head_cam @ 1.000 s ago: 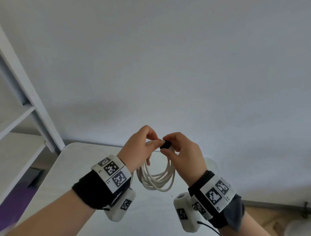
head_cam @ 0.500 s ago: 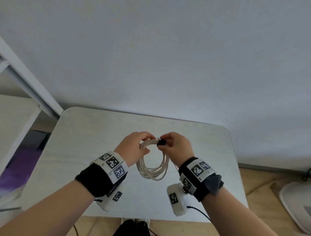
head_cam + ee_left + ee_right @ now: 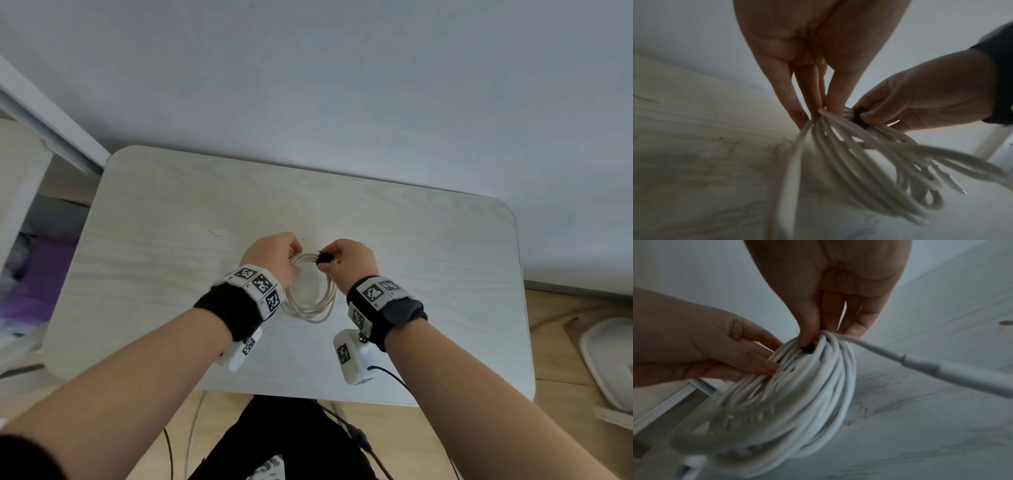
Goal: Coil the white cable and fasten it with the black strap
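The white cable (image 3: 310, 303) is wound into a loose coil of several loops and hangs above the table (image 3: 154, 246). My left hand (image 3: 289, 255) pinches the loops at the coil's upper left, fingers pointing down (image 3: 818, 112). My right hand (image 3: 329, 262) grips the black strap (image 3: 324, 264) at the coil's top right. The strap (image 3: 858, 116) sits around the bundle under my right thumb and fingers. In the right wrist view the thumb presses the strap (image 3: 807, 350) against the cable (image 3: 813, 394), and a white plug end (image 3: 941, 369) sticks out to the right.
A pale wood-grain table with rounded corners stands against a grey wall (image 3: 342, 85). A white shelf frame (image 3: 44, 126) is at the left. A white object (image 3: 609, 359) lies on the wooden floor at the right. Dark leads (image 3: 390, 375) trail from the wrist cameras.
Both hands have come down with the coil, from in front of the wall to over the table's middle. My left fingers have left the strap and now pinch the loops beside it.
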`<state>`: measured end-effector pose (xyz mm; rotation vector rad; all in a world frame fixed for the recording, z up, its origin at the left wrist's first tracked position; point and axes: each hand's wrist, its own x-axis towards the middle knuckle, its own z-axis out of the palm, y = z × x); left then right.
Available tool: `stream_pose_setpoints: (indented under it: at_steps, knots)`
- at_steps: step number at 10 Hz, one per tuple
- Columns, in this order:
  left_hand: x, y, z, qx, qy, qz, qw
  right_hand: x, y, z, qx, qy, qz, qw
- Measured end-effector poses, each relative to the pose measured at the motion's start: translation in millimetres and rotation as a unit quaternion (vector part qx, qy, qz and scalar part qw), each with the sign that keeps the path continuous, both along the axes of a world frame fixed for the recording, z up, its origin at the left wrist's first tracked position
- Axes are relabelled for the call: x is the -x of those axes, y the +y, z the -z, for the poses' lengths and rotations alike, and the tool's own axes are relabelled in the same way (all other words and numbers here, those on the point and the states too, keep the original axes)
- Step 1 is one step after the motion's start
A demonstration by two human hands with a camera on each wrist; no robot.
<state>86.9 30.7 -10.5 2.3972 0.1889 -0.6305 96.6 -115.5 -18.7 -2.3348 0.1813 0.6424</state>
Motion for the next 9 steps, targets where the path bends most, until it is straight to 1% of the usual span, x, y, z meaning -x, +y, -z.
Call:
stream_pose_setpoints:
  at_steps: [2,4,6,7,8,9]
  knots:
    - [-7.6,0.9,16.2,-0.007,-0.003,-0.008,1.000,-6.8,3.4,15.7,0.007,-0.003,-0.008,1.000]
    - [-10.9,-1.9,26.8,-0.035,-0.034,0.015,0.999,-10.5,1.3,22.5,0.016,-0.006,-0.027,0.999]
    - [-7.6,-6.2,28.8,-0.045,-0.053,0.024,0.997,-3.1,3.1,26.0,0.015,-0.019,-0.019,1.000]
    - [-3.6,-7.0,32.1,-0.059,-0.056,0.032,0.996,3.8,6.1,27.9,0.068,-0.025,-0.054,0.996]
    - [-3.5,-3.8,33.5,-0.081,-0.046,0.045,0.995,7.3,5.3,25.9,0.103,-0.051,-0.088,0.989]
    - [-5.3,-1.2,26.9,-0.101,-0.029,0.035,0.994,6.8,1.5,20.6,0.088,-0.068,-0.077,0.991]
